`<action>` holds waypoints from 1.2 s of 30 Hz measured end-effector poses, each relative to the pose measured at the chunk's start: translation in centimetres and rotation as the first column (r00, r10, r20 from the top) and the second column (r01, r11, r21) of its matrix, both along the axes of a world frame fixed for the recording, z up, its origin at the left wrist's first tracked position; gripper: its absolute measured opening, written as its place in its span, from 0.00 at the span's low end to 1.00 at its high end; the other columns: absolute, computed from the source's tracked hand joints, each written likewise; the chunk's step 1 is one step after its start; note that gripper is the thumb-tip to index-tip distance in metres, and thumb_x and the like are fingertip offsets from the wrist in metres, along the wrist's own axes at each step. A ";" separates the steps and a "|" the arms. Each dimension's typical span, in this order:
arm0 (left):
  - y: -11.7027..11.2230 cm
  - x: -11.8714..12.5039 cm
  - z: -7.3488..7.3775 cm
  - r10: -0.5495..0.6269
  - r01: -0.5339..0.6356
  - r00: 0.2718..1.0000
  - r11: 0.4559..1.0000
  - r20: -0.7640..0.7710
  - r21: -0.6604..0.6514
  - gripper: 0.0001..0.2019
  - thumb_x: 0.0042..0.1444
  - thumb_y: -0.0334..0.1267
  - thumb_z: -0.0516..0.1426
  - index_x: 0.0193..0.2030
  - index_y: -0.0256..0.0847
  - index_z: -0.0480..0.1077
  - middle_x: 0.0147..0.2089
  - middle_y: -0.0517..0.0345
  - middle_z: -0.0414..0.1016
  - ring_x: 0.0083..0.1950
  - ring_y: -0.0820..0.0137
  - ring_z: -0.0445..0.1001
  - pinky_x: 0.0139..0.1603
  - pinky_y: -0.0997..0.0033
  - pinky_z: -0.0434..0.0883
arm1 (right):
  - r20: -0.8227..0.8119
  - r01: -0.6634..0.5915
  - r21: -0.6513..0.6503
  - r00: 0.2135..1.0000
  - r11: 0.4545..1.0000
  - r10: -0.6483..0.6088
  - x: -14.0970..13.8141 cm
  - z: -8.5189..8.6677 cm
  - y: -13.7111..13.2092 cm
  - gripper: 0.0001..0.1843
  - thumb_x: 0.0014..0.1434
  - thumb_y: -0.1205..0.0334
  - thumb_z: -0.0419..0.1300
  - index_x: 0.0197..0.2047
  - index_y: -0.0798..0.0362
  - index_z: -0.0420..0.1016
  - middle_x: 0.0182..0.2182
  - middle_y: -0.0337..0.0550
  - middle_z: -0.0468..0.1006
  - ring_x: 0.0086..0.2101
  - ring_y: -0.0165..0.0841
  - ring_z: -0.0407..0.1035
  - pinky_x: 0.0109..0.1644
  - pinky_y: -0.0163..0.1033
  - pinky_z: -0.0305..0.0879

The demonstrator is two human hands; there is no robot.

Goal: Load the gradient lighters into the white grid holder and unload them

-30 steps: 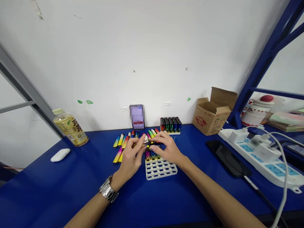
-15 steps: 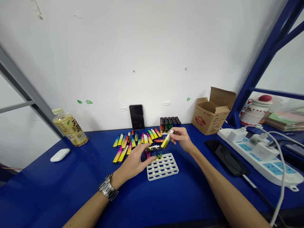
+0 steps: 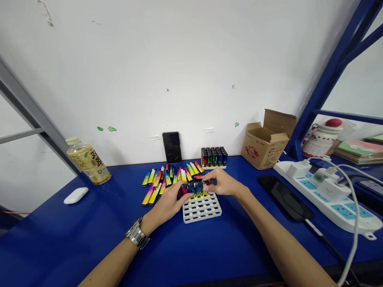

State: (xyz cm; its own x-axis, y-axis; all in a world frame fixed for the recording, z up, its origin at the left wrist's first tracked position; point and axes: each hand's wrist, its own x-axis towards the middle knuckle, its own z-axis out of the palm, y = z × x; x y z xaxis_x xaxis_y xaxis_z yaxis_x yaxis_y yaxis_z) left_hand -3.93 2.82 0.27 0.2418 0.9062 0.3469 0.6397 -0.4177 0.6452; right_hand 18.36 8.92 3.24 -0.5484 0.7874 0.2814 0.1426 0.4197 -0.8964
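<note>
A white tray (image 3: 202, 215) with rows of oval holes lies on the blue table in front of me. Several shiny lighters (image 3: 195, 190) with dark tops stand upright in its back row. My left hand (image 3: 168, 202), with a metal watch at the wrist, has its thumb and fingers closed round the leftmost lighter (image 3: 184, 189) at the tray's back left. At the row's right end, my right hand (image 3: 222, 182) pinches another lighter (image 3: 205, 189) by its top, upright over the tray; whether its base is fully seated I cannot tell.
Loose colourful lighters (image 3: 156, 184) lie in a heap behind my left hand. A filled tray of lighters (image 3: 214, 157) stands by the wall. Around are a phone (image 3: 172, 147), bottle (image 3: 88, 161), white case (image 3: 76, 195), open carton (image 3: 266, 145), charging phone (image 3: 285, 197) and power strip (image 3: 332, 199).
My right hand has lowered its lighter from a tilted hold above the tray to upright at the right end of the row. The tray has shifted slightly away and left.
</note>
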 end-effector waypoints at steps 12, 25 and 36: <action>6.3 -1.7 2.7 0.140 -0.031 0.756 0.983 0.640 -0.179 0.21 0.58 0.57 0.48 0.32 0.39 0.64 0.45 0.47 0.74 0.33 0.69 0.71 0.28 0.70 0.66 | 0.066 0.244 0.049 0.967 0.968 -0.247 0.9 -3.8 3.0 0.31 0.64 0.42 0.43 0.28 0.57 0.75 0.20 0.42 0.71 0.24 0.31 0.66 0.31 0.37 0.60; 11.4 -4.3 5.5 0.306 -0.290 0.726 0.948 0.615 -0.130 0.13 0.55 0.48 0.46 0.31 0.41 0.62 0.43 0.53 0.71 0.29 0.71 0.69 0.25 0.71 0.64 | 0.480 0.055 0.541 0.799 0.839 -0.362 0.3 -4.8 3.1 0.10 0.63 0.57 0.55 0.41 0.54 0.73 0.43 0.50 0.74 0.43 0.40 0.64 0.47 0.44 0.59; 10.7 -2.2 3.3 0.300 -0.299 0.938 0.954 0.176 -0.029 0.08 0.51 0.41 0.53 0.26 0.42 0.67 0.30 0.56 0.74 0.30 0.67 0.67 0.31 0.69 0.62 | 0.380 0.131 0.338 0.887 0.932 -0.262 0.5 -4.9 3.2 0.07 0.62 0.59 0.53 0.42 0.52 0.64 0.33 0.41 0.73 0.32 0.34 0.67 0.35 0.36 0.57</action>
State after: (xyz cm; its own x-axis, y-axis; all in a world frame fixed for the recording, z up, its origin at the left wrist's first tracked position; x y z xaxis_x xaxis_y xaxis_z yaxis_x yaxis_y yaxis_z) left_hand -6.12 13.55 3.53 -0.1061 0.9278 0.3577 0.6107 -0.2231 0.7598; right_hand 18.86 12.10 -1.69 -0.5079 0.8074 0.3002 0.5783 0.5779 -0.5758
